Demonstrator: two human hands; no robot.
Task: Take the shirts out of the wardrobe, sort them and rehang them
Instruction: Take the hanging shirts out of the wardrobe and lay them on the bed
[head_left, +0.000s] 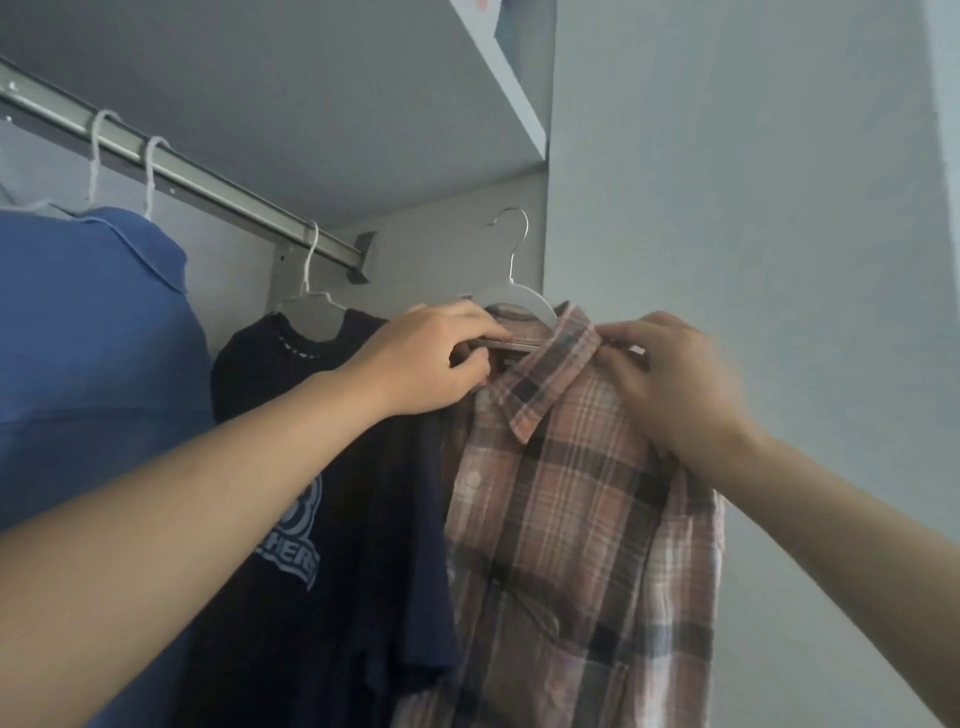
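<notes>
A pink plaid shirt (571, 509) hangs on a white hanger (524, 301) whose metal hook is off the rail, below and right of the rail's end. My left hand (431, 358) grips the hanger's bar at the collar. My right hand (670, 384) pinches the shirt's collar and shoulder on the right side. On the silver rail (208, 179) hang a dark navy T-shirt (332, 493) with a pale blue print and a blue polo shirt (88, 364), each on a white hanger.
The wardrobe's grey side panel (727, 182) rises just right of the plaid shirt. A shelf (498, 78) runs above the rail. The rail's end bracket (361, 260) is fixed to the back corner.
</notes>
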